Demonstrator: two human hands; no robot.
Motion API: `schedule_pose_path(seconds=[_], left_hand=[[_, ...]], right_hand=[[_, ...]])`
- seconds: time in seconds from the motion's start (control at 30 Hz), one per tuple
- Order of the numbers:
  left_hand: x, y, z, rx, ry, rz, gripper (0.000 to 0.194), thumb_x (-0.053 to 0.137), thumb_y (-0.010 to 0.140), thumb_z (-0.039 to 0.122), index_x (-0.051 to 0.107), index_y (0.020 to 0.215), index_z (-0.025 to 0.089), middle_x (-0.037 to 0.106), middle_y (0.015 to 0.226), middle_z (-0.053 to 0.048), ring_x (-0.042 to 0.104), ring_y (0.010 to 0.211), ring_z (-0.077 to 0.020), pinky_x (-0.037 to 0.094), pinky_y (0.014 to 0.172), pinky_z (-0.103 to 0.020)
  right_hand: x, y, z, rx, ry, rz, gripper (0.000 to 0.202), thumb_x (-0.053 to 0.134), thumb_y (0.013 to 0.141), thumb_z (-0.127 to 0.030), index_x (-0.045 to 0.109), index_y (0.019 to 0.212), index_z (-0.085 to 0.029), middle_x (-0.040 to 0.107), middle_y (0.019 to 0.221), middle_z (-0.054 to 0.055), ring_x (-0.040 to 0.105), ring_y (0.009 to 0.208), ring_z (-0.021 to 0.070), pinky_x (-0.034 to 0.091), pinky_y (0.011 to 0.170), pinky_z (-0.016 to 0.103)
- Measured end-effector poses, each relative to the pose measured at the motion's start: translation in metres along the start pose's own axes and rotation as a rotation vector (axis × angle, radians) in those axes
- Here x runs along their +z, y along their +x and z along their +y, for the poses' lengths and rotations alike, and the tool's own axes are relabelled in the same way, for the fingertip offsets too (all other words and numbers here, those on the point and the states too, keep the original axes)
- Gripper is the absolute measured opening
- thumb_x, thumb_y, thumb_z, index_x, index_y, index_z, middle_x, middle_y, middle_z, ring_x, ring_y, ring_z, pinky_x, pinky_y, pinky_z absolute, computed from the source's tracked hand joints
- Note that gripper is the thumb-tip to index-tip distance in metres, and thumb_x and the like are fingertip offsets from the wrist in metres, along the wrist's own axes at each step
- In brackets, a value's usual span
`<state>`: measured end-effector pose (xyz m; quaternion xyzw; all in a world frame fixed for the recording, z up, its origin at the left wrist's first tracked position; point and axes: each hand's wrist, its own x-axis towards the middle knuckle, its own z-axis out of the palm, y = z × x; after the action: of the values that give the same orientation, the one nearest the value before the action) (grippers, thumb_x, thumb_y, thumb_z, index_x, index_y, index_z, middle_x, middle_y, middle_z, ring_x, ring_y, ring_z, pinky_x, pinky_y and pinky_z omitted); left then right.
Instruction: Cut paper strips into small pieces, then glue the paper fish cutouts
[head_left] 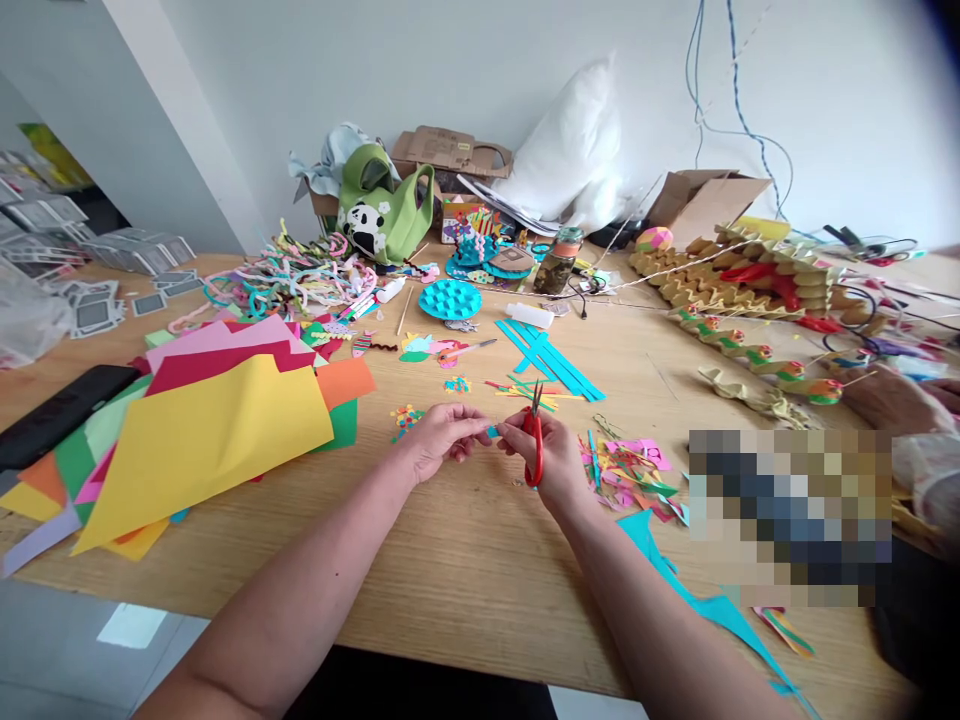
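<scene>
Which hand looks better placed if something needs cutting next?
The right hand, most likely: it holds the red-handled scissors, blades projecting past its fingers. The left hand has no scissors; its fingertips pinch a small blue piece.

The scissors had smooth, shiny red plastic handles and grey metal blades. The little blue piece looked like paper. The bench was smooth wood with a soft shine. On the left, the yellow sheet was smooth, dull paper. Far off, the green bag looked like soft cloth, and the white sack like thin plastic. On the far right, the egg tray was rough, dull card.
</scene>
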<state>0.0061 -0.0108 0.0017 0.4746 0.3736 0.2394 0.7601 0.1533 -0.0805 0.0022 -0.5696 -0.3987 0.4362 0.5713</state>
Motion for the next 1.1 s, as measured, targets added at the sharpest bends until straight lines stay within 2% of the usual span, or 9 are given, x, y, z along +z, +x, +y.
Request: schedule_pose_path(seconds=[0.13, 0.33, 0.57, 0.73, 0.9, 1.1], left_hand=[[0.0022, 0.0022, -0.0034, 0.070, -0.054, 0.059, 0.030, 0.079, 0.059, 0.025, 0.062, 0.081, 0.013, 0.060, 0.062, 0.002, 0.050, 0.049, -0.0055, 0.033, 0.046, -0.019], [0.0026, 0.0020, -0.0044, 0.108, -0.122, 0.094, 0.025, 0.076, 0.060, 0.014, 0.063, 0.080, 0.012, 0.063, 0.065, 0.001, 0.056, 0.053, -0.0064, 0.043, 0.055, -0.020], [0.0021, 0.0012, -0.0051, 0.070, -0.124, 0.037, 0.032, 0.078, 0.058, 0.012, 0.063, 0.085, 0.011, 0.066, 0.069, -0.001, 0.060, 0.056, -0.0096, 0.047, 0.059, -0.024], [0.0032, -0.0003, -0.0060, 0.048, -0.069, -0.013, 0.035, 0.079, 0.059, 0.013, 0.064, 0.091, 0.011, 0.067, 0.072, -0.003, 0.059, 0.056, -0.0092, 0.047, 0.059, -0.024], [0.0021, 0.0022, -0.0054, 0.103, -0.131, 0.052, 0.033, 0.080, 0.058, 0.016, 0.064, 0.086, 0.011, 0.065, 0.067, -0.001, 0.060, 0.056, -0.0092, 0.048, 0.059, -0.024], [0.0003, 0.0022, -0.0011, 0.182, -0.238, 0.091, 0.030, 0.078, 0.059, 0.015, 0.064, 0.085, 0.012, 0.063, 0.071, 0.000, 0.061, 0.059, -0.0093, 0.051, 0.062, -0.025]], right_hand=[[0.0014, -0.0014, -0.0002, 0.008, -0.053, -0.014, 0.036, 0.079, 0.063, -0.046, 0.061, 0.072, -0.016, 0.061, 0.061, 0.001, 0.056, 0.056, 0.0133, 0.043, 0.054, 0.025], [0.0029, -0.0026, -0.0019, 0.001, -0.058, -0.021, 0.037, 0.077, 0.065, -0.049, 0.060, 0.071, -0.017, 0.061, 0.062, 0.001, 0.056, 0.057, 0.0136, 0.044, 0.055, 0.025], [0.0029, -0.0041, -0.0049, -0.013, -0.040, 0.011, 0.032, 0.077, 0.066, -0.043, 0.059, 0.071, -0.017, 0.060, 0.062, 0.000, 0.056, 0.058, 0.0128, 0.044, 0.056, 0.025], [0.0014, -0.0030, -0.0034, -0.032, -0.070, -0.016, 0.033, 0.077, 0.067, -0.045, 0.061, 0.071, -0.016, 0.060, 0.061, 0.000, 0.055, 0.057, 0.0128, 0.044, 0.056, 0.025], [0.0010, -0.0030, -0.0024, 0.027, -0.048, -0.035, 0.041, 0.074, 0.069, -0.054, 0.062, 0.073, -0.016, 0.066, 0.065, 0.004, 0.062, 0.057, 0.0148, 0.049, 0.056, 0.025], [0.0042, -0.0079, 0.0011, 0.220, -0.080, -0.260, 0.054, 0.066, 0.067, -0.070, 0.059, 0.066, -0.016, 0.066, 0.059, 0.005, 0.062, 0.047, 0.0141, 0.049, 0.047, 0.023]])
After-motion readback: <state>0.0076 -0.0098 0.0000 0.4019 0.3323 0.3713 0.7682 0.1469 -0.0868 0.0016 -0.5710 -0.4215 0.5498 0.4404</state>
